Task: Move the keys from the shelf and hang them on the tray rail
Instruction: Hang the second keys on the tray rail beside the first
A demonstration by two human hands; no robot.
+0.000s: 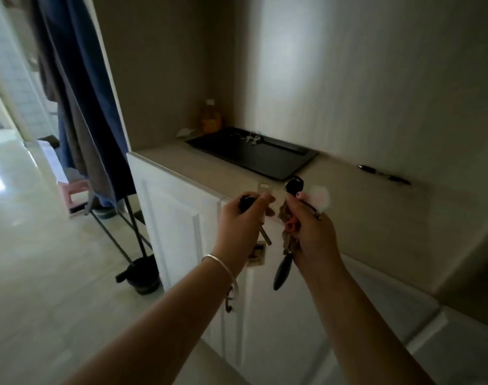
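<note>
Two bunches of keys held in front of the shelf (348,190), short of the black tray (237,155).

The right hand (310,229) has its fingers clamped on the larger bunch of keys (288,232), which hangs long axis down, a dark oval fob (282,270) lowest and a black key head (294,187) pointing up. The left hand (238,220) pinches a smaller key set (260,218), its blade slanting down to the right. Likely light, stiff and loosely jointed, the bunches look best held by the ring. More keys (251,138) lie at the tray's far edge.
</note>
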